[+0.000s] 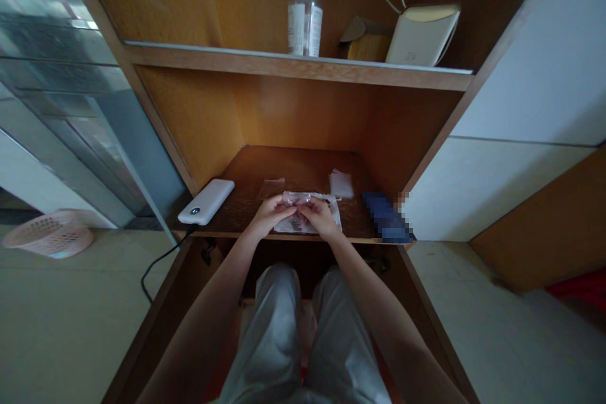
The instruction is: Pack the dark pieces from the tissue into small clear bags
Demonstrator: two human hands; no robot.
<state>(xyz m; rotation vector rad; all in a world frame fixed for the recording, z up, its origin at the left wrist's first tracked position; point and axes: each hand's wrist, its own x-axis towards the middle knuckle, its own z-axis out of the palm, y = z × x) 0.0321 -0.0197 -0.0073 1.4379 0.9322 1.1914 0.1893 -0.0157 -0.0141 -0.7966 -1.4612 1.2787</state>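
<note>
Nearest my view are the operator's grey trousers [269, 334], knees side by side under the wooden worktop [303, 167]. Both forearms reach forward over its near edge. The left hand [271, 216] and right hand [320, 216] are together, fingertips meeting and pinched on the middle of a clear plastic packet [290, 225], which lies flat on the worktop under them. Something dark shows inside it, too small for me to identify.

Just beyond the packet lie a small clear bag [271, 188] on the left and a small whitish bag [341, 184] on the right. A white power bank [206, 202] sits near the left hand at the worktop's left edge, with a black cable [163, 267] trailing down towards the floor [71, 322]. On the right edge lies a blue item [386, 218], too blurred to name. A pink plastic basket [50, 233] stands on the floor to the left.

Farther up, a shelf [298, 69] carries a clear jar with a white lid [305, 16], a cardboard piece [367, 41], and a white pouch with a loop handle [421, 35].
</note>
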